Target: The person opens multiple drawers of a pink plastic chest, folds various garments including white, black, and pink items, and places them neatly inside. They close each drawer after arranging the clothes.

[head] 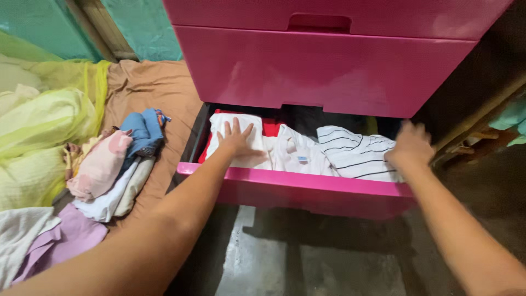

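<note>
Fingers (236, 130) of my left hand (236, 143) spread flat on white folded clothes (245, 137); my right hand (410, 149), blurred, rests on the striped shirt (350, 153), its grip unclear.

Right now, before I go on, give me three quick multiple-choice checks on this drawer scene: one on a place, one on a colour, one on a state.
1. Where does the left hand rest?
A. on the white folded garment in the drawer
B. on the pile of clothes on the brown sheet
C. on the floor

2. What colour is the chest of drawers?
A. green
B. pink
C. white

3. How is the bottom drawer?
A. shut
B. taken out
C. pulled open, with folded clothes inside

Answers: 1 A, its palm lies flat on that garment. 2 B, every front is pink. 3 C, the clothes show behind its front edge.
</note>
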